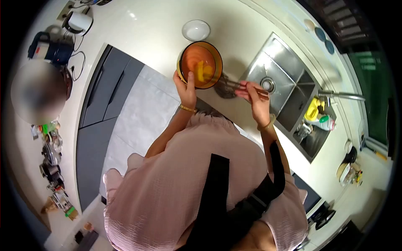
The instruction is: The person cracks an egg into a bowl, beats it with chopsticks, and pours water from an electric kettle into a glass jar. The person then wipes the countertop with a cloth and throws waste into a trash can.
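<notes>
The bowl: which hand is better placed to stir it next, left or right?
Right, I'd say: the right hand holds chopsticks reaching into the bowl, while the left hand grips its side.

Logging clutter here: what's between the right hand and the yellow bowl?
Head view: chopsticks reach from the right hand into the yellow bowl, across a dark, unclear item.

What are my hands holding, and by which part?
Your left hand holds the bowl by its near-left side, thumb at the rim. Your right hand holds the chopsticks toward their upper ends.
</notes>
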The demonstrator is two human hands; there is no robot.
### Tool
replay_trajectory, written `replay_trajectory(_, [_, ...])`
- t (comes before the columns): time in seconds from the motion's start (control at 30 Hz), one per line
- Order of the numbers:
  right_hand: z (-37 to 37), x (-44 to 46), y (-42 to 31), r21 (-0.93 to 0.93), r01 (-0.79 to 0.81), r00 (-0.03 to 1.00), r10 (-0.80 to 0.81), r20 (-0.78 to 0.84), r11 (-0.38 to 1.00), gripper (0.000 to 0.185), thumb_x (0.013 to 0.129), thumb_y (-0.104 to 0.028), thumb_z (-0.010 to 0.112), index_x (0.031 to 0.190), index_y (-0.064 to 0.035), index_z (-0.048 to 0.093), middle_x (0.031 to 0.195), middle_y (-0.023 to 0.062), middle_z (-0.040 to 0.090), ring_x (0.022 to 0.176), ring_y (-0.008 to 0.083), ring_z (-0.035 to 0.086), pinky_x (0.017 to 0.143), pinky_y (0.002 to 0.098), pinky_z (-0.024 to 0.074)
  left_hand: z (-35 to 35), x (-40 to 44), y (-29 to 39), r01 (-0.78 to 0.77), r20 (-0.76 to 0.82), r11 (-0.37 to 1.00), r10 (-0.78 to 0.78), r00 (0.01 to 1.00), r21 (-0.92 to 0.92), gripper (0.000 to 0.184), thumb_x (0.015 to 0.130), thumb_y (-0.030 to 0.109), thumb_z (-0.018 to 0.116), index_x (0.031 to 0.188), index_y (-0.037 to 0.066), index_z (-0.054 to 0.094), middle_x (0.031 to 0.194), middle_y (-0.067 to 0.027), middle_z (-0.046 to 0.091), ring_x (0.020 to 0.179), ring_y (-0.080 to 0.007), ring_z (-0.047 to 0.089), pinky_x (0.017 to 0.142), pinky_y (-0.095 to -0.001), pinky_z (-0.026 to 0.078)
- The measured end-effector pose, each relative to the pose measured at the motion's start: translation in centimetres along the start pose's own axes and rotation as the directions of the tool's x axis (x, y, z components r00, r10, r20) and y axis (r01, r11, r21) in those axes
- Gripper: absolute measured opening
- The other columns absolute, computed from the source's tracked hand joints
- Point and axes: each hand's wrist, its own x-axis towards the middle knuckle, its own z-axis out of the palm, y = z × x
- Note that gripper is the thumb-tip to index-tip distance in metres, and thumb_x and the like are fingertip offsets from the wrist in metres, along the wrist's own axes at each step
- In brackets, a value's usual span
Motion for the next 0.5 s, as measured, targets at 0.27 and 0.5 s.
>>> replay_trajectory(0.27, [7.1,3.6,0.4,0.086,0.021,0.999,-0.024,0.036,0.996,0.02,0.084,-0.009,0.042,0.087,0.0087,0.053,0.086,0.0169,0.056,0.07,0.0237,0.059,0.063,0.0284,0.0506,-5.0,5.4,-0.6,0.088,-0.058,0.995,-0.091,0.994,-0.05,0.045,0.084,0.023,0.047,0.114,-0.004,0.028,0.105,-0.0111,0.041,0.096,-0.016,0.041,0.084,-0.0263,0.033])
replay_trajectory(0.5, [14.4,7.7,1.9,0.016,-0.01,1.0,0.011,-0.027,1.0,0.022,0.085,-0.01,0.042,0.09,0.0081,0.052,0.084,0.0153,0.056,0.072,0.022,0.059,0.065,0.0278,0.0501,-10.0,13.4,-0.8,0.114,-0.038,0.993,-0.115,0.993,-0.013,0.052,0.082,0.028,0.05,0.115,-0.006,0.027,0.108,-0.0142,0.039,0.098,-0.019,0.04,0.086,-0.028,0.032])
